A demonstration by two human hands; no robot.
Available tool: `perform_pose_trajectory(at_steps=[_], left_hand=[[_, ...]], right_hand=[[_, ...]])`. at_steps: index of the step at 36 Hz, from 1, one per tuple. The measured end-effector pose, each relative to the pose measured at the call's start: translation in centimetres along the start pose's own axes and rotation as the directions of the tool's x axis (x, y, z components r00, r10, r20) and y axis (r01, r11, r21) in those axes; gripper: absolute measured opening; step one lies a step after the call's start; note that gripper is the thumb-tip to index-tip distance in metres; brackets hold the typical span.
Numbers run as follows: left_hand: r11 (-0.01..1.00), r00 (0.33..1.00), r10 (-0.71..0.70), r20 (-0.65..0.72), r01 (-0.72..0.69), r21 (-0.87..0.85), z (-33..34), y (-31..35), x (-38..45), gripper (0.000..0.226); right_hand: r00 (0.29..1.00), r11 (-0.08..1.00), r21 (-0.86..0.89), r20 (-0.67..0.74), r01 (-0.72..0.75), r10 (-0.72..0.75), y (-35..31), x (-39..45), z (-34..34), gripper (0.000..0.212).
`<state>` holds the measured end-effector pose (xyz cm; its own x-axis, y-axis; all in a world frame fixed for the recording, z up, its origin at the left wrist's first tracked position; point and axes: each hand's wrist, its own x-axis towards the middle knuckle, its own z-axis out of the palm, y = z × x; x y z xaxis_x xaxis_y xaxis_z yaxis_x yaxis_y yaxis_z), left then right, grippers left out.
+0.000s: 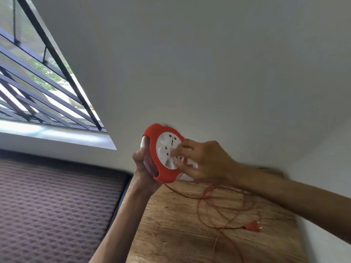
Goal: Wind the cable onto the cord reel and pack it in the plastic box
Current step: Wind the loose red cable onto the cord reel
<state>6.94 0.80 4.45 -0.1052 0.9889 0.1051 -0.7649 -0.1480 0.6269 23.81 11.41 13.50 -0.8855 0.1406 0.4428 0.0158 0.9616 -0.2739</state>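
An orange cord reel [154,133] with a white socket face is held up in the air above the wooden table [171,224]. My left hand [144,168] grips its left rim through the handle opening. My right hand [201,160] rests on the white centre disc, fingers curled on it and blurred. A thin orange cable [210,204] runs from the reel's bottom and lies in loose loops on the table. Its orange plug [253,225] lies at the right side of the table. No plastic box is in view.
A white wall fills the background. A barred window [38,82] with a white sill is at the upper left. A patterned purple-brown mattress [57,205] lies left of the table, below the window.
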Motion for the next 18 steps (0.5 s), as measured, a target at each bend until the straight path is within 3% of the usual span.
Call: perform_pose_trajectory(at_steps=[1,3,6,9,13,14,16,17,18], left_hand=[[1.0,1.0,-0.004,0.012,0.004,-0.003,0.2,0.0,-0.1,0.099],[0.996,0.994,-0.022,0.107,0.031,-0.078,0.1,0.1,-0.4,0.094],[0.983,0.974,-0.071,0.213,0.104,-0.148,0.0,0.3,-0.7,0.087],[0.976,0.97,-0.112,0.216,0.148,-0.158,0.6,0.4,-0.6,0.08],[0.99,0.969,-0.136,0.207,0.137,0.005,0.9,0.2,-0.2,0.077],[0.992,0.969,-0.127,0.211,0.129,0.005,1.1,0.1,-0.1,0.077],[0.996,0.97,-0.073,0.232,0.081,-0.023,1.4,0.1,0.0,0.079],[0.997,0.975,-0.062,0.212,0.072,-0.039,1.4,0.2,0.2,0.079],[0.997,0.981,-0.043,0.187,0.054,-0.054,1.3,0.3,0.4,0.08]], right_hand=[[0.98,0.966,-0.166,0.075,0.196,-0.186,0.6,0.0,-0.5,0.027],[0.897,0.872,-0.256,0.27,0.417,-0.35,1.7,0.1,-1.3,0.035],[0.811,0.797,-0.275,0.426,0.538,-0.401,2.6,0.7,-1.9,0.045],[0.769,0.707,-0.353,0.472,0.613,-0.431,3.3,1.3,-1.9,0.058],[0.67,0.584,-0.347,0.512,0.734,-0.538,3.8,2.3,-2.3,0.056],[0.686,0.583,-0.37,0.489,0.723,-0.539,3.9,2.3,-2.2,0.052],[0.868,0.78,-0.388,0.296,0.491,-0.399,2.9,2.0,-1.5,0.053],[0.966,0.918,-0.311,0.158,0.247,-0.206,1.8,1.9,-1.0,0.061],[0.996,0.985,-0.159,0.059,-0.06,0.07,0.6,2.0,-0.5,0.07]])
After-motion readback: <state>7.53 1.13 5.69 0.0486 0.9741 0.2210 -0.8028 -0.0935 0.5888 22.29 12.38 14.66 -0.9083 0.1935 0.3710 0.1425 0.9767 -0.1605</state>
